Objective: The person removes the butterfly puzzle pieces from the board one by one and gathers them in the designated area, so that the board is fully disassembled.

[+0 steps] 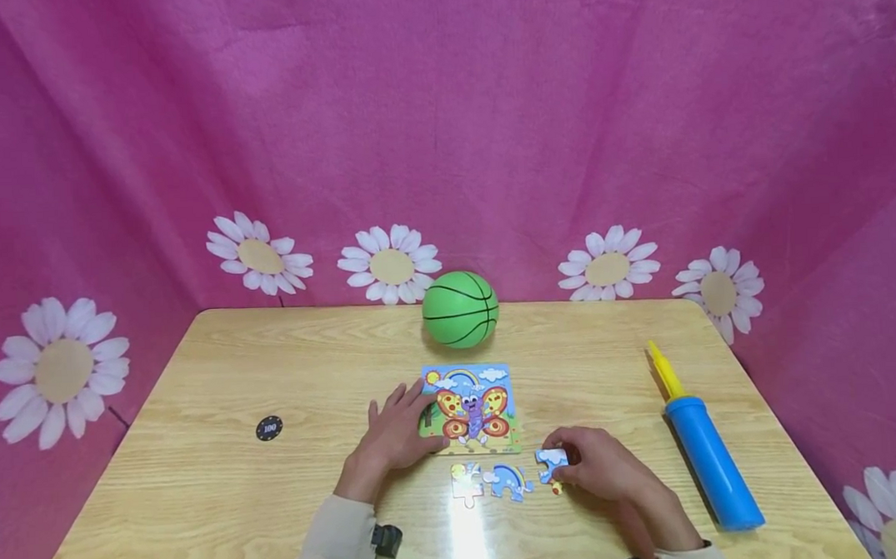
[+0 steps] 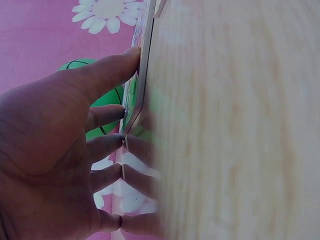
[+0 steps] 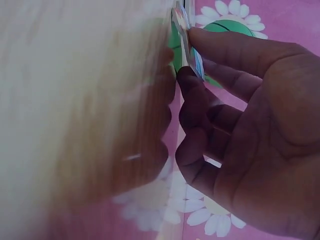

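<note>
A butterfly jigsaw board (image 1: 472,408) lies on the wooden table (image 1: 277,487), in front of a green ball (image 1: 460,309). My left hand (image 1: 399,432) rests flat against the board's left edge (image 2: 142,85), fingers straight. Two loose pieces, a yellowish one (image 1: 467,481) and a rainbow one (image 1: 508,480), lie just in front of the board. My right hand (image 1: 591,463) pinches a blue cloud piece (image 1: 552,461) between thumb and fingers; in the right wrist view that piece (image 3: 186,35) is tilted up off the table.
A blue and yellow hand pump (image 1: 703,443) lies along the table's right side. A black round chip (image 1: 269,428) sits at the left. Pink daisy-print cloth (image 1: 442,146) hangs behind and beside the table.
</note>
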{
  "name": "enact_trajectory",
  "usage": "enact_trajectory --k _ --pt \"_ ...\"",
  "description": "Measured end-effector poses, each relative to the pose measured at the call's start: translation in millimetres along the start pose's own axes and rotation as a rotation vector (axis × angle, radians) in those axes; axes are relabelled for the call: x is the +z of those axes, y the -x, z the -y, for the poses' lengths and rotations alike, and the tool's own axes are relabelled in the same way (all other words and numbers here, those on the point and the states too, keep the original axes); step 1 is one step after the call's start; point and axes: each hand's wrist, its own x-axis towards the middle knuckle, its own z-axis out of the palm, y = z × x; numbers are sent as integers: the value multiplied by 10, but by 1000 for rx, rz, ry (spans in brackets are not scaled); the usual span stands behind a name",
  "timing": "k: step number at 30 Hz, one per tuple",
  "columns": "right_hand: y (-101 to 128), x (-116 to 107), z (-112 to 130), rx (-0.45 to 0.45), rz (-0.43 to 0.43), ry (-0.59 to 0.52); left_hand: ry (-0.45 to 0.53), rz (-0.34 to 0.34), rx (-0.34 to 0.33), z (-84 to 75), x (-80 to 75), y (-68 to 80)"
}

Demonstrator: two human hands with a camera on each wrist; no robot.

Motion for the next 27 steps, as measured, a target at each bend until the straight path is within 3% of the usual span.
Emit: enact_trajectory --k 17,21,27 --pt "-22 55 94 94 -6 24 13 6 -5 21 9 -10" --pt "-70 69 139 116 -55 22 16 9 -15 22 17 -11" --pt "-205 96 276 66 -148 43 20 5 -32 15 19 -20"
